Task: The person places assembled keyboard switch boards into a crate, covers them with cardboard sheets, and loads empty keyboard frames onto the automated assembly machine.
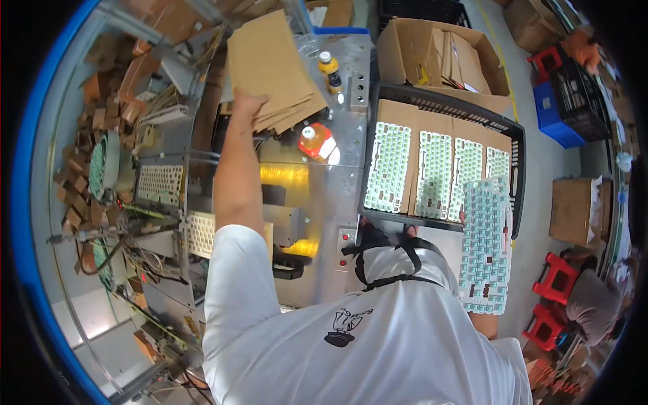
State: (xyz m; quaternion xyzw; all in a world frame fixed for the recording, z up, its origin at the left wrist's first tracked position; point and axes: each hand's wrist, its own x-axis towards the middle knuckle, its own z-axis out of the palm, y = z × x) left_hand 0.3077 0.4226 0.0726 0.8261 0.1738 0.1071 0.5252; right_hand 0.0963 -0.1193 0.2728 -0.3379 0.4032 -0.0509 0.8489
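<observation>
My left hand [250, 104] grips the near left edge of a fanned stack of brown cardboard sheets [273, 61], its fingers partly hidden by them. On my right, a keyboard plate [486, 246] filled with teal switches is held up lengthwise. It covers most of my right hand [463, 217], of which only fingertips show at the plate's left edge. Beyond that plate, a black crate [442, 94] contains several similar switch-filled plates [388, 165] with cardboard [413, 145] between them.
A yellow-capped bottle [330, 73] and an orange drink bottle [317, 140] stand on the metal table [347, 138]. Pale keyboard plates [160, 184] sit in the machine at left. An open cardboard box [398, 57] is behind the crate. A person [594, 304] and red stools [557, 278] are at right.
</observation>
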